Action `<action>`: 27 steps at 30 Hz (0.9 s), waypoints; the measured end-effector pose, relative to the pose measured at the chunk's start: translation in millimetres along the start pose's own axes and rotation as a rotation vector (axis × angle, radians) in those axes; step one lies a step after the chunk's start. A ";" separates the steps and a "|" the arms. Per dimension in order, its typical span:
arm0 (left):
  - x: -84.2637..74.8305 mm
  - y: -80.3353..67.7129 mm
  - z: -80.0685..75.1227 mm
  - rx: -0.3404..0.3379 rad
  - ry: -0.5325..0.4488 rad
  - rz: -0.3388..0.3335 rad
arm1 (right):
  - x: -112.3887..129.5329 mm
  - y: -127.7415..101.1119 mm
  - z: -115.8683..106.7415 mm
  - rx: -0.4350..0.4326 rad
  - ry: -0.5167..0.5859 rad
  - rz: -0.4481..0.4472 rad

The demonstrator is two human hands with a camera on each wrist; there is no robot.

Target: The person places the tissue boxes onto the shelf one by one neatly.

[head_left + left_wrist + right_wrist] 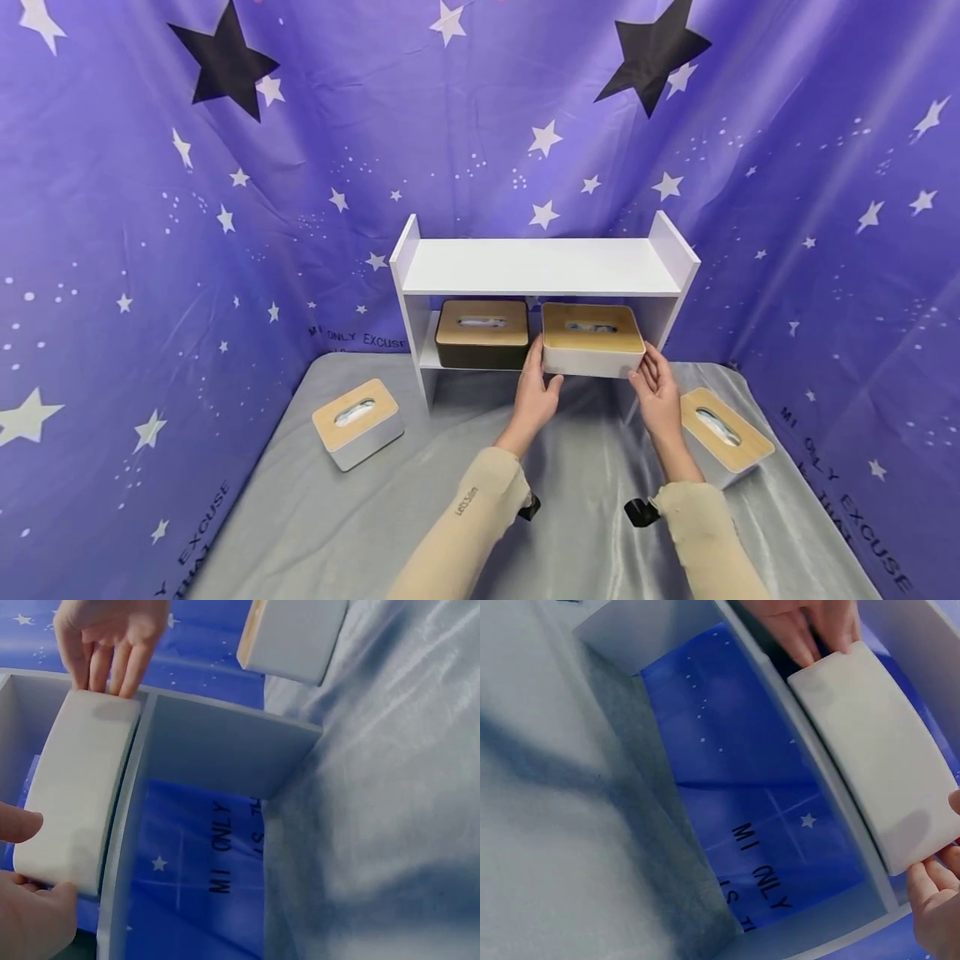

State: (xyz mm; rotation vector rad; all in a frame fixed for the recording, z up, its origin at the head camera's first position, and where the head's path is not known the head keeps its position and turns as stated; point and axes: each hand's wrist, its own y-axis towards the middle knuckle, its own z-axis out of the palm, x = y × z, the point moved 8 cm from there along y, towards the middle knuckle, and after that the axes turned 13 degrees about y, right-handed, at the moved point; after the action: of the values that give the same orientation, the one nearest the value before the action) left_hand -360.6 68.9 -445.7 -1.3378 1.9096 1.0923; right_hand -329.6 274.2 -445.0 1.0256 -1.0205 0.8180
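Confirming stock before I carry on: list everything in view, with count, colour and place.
Cloth: 1, grey, covering the work surface
Shelf: 1, white, standing on the cloth, centre
Dark box: 1, blackish with wood-coloured lid, lower tier, left
Held box: 1, white with wood-coloured lid, lower tier, right of the dark box
Left box: 1, white with wood-coloured lid, left of the shelf
Right box: 1, same colours, right of the shelf
Curtain: count unclear, blue-violet with stars, back and sides
Wrist pieces: 2, black, at the wrists
Sleeves: 2, cream, forearms
Left hand: 1, bare, held box's left end
Right hand: 1, bare, its right end
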 end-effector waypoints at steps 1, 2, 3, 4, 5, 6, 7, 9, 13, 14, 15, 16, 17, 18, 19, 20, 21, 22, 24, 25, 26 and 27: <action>-0.1 0.5 2.2 0.007 -0.007 0.003 | -1.5 0.6 0.3 0.004 0.014 0.000; 0.4 0.8 4.3 0.014 -0.015 -0.002 | -2.7 0.9 1.0 0.006 0.028 0.004; 0.7 0.9 6.0 0.020 -0.022 -0.004 | -3.4 1.2 2.1 0.010 0.050 0.005; 1.4 0.8 7.7 0.025 -0.025 -0.008 | -4.2 1.5 3.6 0.014 0.072 0.006; 2.4 0.8 9.2 0.031 -0.028 -0.014 | -5.0 1.9 5.3 0.019 0.092 0.008; 2.6 0.7 10.1 0.034 -0.032 -0.015 | -5.7 2.4 7.0 0.022 0.112 0.009; 2.6 0.7 10.9 0.038 -0.028 -0.012 | -6.3 3.0 8.7 0.026 0.124 0.005; 2.5 1.1 12.5 0.051 -0.021 -0.007 | -7.3 4.5 12.1 0.032 0.138 -0.005; 3.3 3.0 14.4 0.071 -0.011 0.004 | -9.7 7.7 17.0 0.055 0.123 -0.039; 3.9 3.3 14.4 0.071 -0.010 0.004 | -10.4 7.9 18.0 0.063 0.120 -0.042; 4.1 3.3 13.7 0.063 -0.006 0.007 | -11.2 7.5 19.1 0.073 0.115 -0.045; 4.6 3.1 12.8 0.052 0.002 0.007 | -12.0 6.7 19.8 0.081 0.106 -0.045; 5.4 2.3 12.1 0.044 0.010 0.004 | -12.8 5.2 20.2 0.087 0.098 -0.045; 6.0 1.1 11.3 0.034 0.021 0.003 | -13.7 3.3 20.2 0.090 0.088 -0.045; 6.3 -0.3 10.6 0.024 0.029 0.004 | -14.3 0.6 19.9 0.091 0.082 -0.046; 6.7 -2.1 10.2 0.018 0.039 0.007 | -15.4 -2.1 18.9 0.088 0.068 -0.048; 7.1 -4.1 9.7 0.011 0.046 0.011 | -16.5 -5.4 18.0 0.087 0.051 -0.051; 7.7 -6.1 9.7 0.009 0.047 0.017 | -17.7 -8.7 16.5 0.082 0.030 -0.055; 7.8 -9.8 8.7 -0.007 0.030 0.049 | -20.4 -15.3 13.9 0.074 -0.007 -0.061; 8.1 -11.6 8.3 -0.014 0.015 0.065 | -21.8 -18.6 12.8 0.072 -0.019 -0.064; 8.8 -13.3 7.5 -0.024 0.000 0.076 | -23.3 -21.4 11.9 0.072 -0.032 -0.067; 9.6 -15.2 6.4 -0.034 -0.017 0.089 | -24.9 -24.3 11.3 0.071 -0.040 -0.066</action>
State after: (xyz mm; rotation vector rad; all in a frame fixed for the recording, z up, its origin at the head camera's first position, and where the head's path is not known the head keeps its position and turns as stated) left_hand -349.8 67.2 -461.2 -1.2684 1.9626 1.1800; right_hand -318.9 253.8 -473.4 1.1347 -0.9917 0.7870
